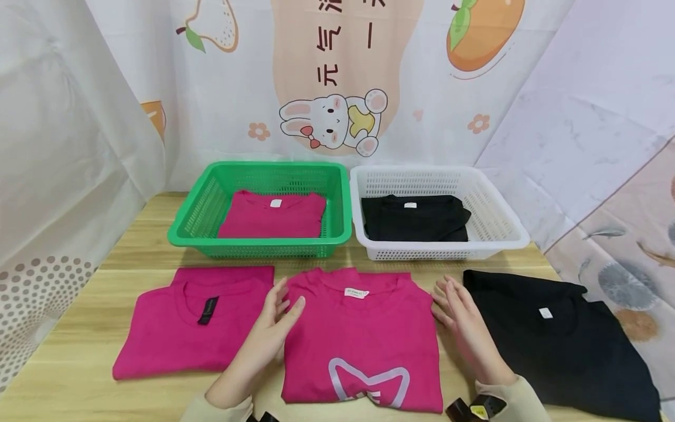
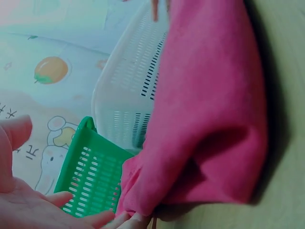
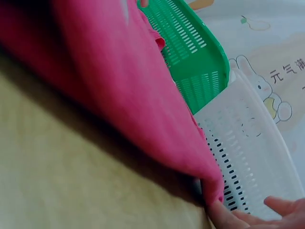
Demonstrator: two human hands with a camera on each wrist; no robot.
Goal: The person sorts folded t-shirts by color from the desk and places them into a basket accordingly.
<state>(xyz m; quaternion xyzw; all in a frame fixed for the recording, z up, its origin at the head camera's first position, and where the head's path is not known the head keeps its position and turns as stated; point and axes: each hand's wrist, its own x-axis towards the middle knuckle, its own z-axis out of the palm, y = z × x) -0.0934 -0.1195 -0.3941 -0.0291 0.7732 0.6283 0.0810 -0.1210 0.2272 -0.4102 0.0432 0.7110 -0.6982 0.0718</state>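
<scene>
A folded pink T-shirt (image 1: 364,334) with a pale cat-ear outline print and a white neck label lies between the two hands. My left hand (image 1: 276,319) is at its upper left side, thumb apart from the fingers; in the left wrist view the fingertips (image 2: 136,220) meet the shirt's edge. On the other side, my right hand (image 1: 460,308) has its fingers extended along the shirt's right shoulder. The right wrist view shows a fingertip (image 3: 220,212) against the folded corner of the pink cloth. Neither hand curls round the fabric.
Another folded pink shirt (image 1: 195,328) with a black label lies left, and a folded black shirt (image 1: 559,346) lies right. Behind stand a green basket (image 1: 258,241) holding a pink shirt and a white basket (image 1: 443,249) holding a black one, before a printed curtain (image 1: 211,105).
</scene>
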